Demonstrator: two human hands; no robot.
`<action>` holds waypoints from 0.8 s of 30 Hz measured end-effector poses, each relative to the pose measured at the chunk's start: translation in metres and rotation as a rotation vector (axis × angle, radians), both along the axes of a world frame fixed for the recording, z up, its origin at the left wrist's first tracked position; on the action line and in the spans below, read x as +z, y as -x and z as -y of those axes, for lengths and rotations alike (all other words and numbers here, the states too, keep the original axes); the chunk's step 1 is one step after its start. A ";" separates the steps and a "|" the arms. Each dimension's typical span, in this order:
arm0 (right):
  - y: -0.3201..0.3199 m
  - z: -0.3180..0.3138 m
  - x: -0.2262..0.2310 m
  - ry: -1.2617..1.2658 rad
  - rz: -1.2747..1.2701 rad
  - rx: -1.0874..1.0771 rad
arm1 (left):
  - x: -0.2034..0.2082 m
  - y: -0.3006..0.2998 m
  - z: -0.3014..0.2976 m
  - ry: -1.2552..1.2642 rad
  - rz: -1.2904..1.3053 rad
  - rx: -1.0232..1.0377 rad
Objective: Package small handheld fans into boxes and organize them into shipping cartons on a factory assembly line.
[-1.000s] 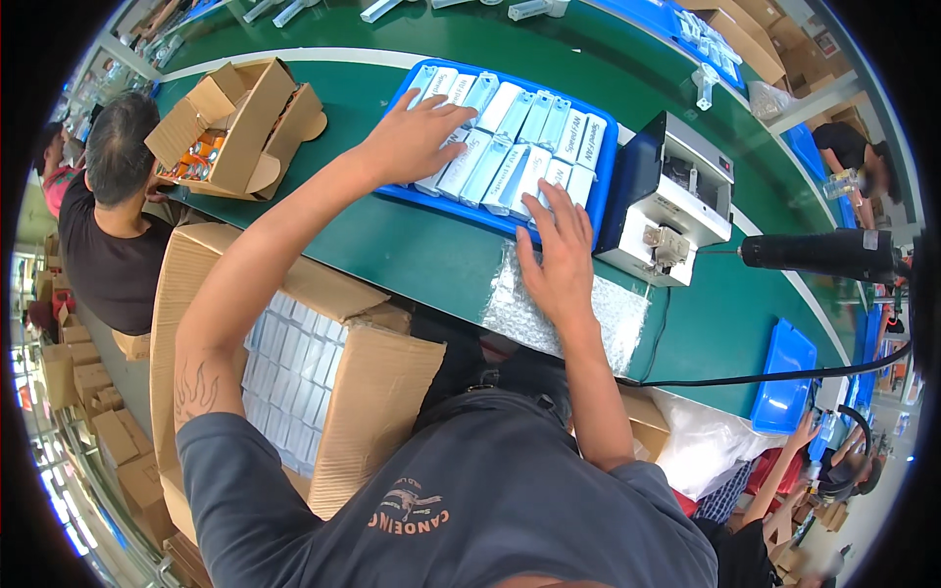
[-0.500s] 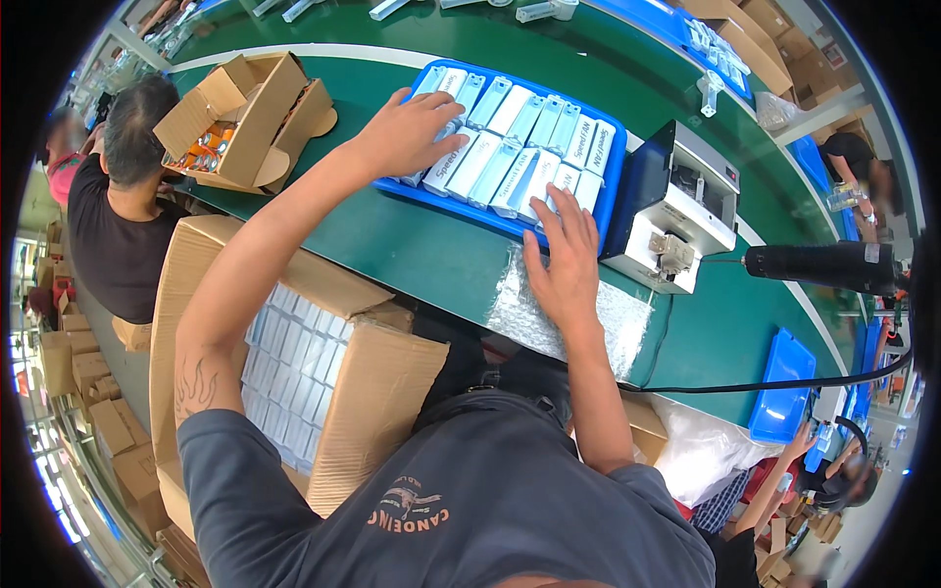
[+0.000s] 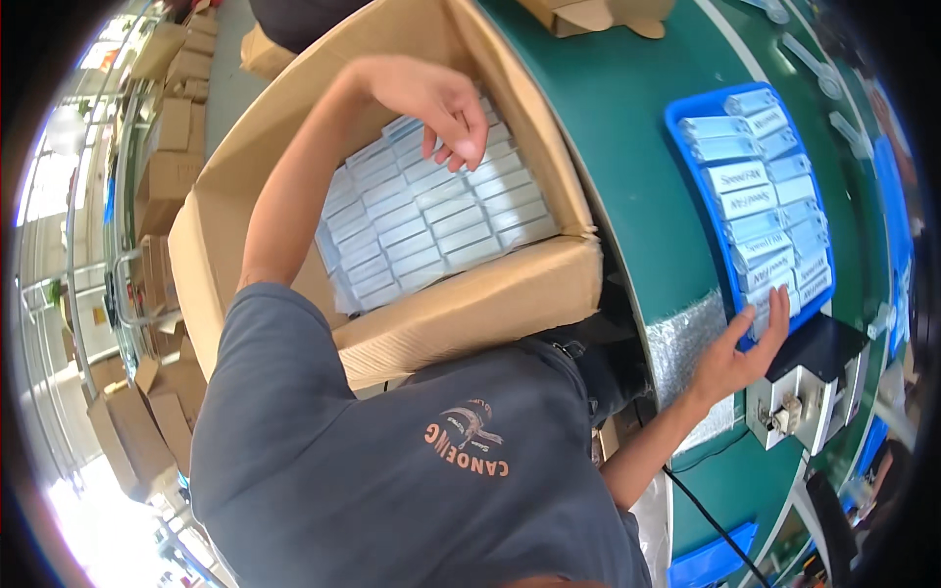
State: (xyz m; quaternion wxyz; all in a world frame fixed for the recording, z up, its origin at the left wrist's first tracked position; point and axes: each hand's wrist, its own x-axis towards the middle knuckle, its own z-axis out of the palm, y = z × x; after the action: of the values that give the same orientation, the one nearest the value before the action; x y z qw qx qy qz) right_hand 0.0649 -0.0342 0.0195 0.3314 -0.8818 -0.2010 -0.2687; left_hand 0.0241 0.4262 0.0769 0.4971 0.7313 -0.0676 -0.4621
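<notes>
My left hand (image 3: 436, 110) hovers over an open cardboard carton (image 3: 461, 309), its fingers loosely bent and slightly apart, with nothing visible in them. Under it, rows of small white and clear slim boxes (image 3: 431, 220) fill the carton. At the right, my right hand (image 3: 747, 345) reaches to the near end of a blue plastic tray (image 3: 708, 211). Its fingers are stretched and apart, resting on the end boxes. Similar slim printed boxes (image 3: 745, 186) lie in two columns in that tray.
The tray stands on a green workbench (image 3: 627, 127). Beside it are a black and white bench device (image 3: 804, 392), a sheet of bubble wrap (image 3: 686, 363) and a black cable (image 3: 720, 529). A blue lid or tray (image 3: 714, 557) lies nearer. More cartons (image 3: 132, 421) stand at the left.
The view has swung left toward the carton. My left hand has left the boxes in the tray and moved over the carton; my right hand remains at the tray's near end.
</notes>
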 end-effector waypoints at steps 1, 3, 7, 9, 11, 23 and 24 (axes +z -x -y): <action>0.001 -0.003 0.001 -0.006 0.002 0.015 | -0.029 0.016 -0.006 -0.210 0.050 0.064; 0.003 -0.008 0.000 -0.021 -0.003 0.032 | -0.090 0.051 -0.011 -0.670 0.301 0.092; 0.003 -0.004 -0.007 -0.025 -0.051 0.029 | -0.181 0.094 -0.026 -1.309 0.872 0.352; 0.002 -0.001 -0.007 -0.041 -0.065 0.027 | -0.205 0.092 -0.046 -1.398 0.968 0.422; 0.002 0.000 -0.007 -0.038 -0.057 0.013 | -0.223 0.087 -0.066 -1.545 0.755 0.341; 0.003 0.000 -0.006 -0.163 -0.099 -0.011 | -0.036 0.058 -0.067 -0.875 0.062 0.179; 0.003 -0.001 -0.006 -0.170 -0.088 -0.007 | 0.002 0.058 -0.055 -0.660 0.076 0.143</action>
State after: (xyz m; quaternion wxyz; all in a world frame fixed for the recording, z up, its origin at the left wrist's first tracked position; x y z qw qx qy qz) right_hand 0.0621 -0.0329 0.0131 0.4127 -0.8621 -0.1596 -0.2472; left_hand -0.0343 0.4809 0.0787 0.2619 0.8723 0.1186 -0.3956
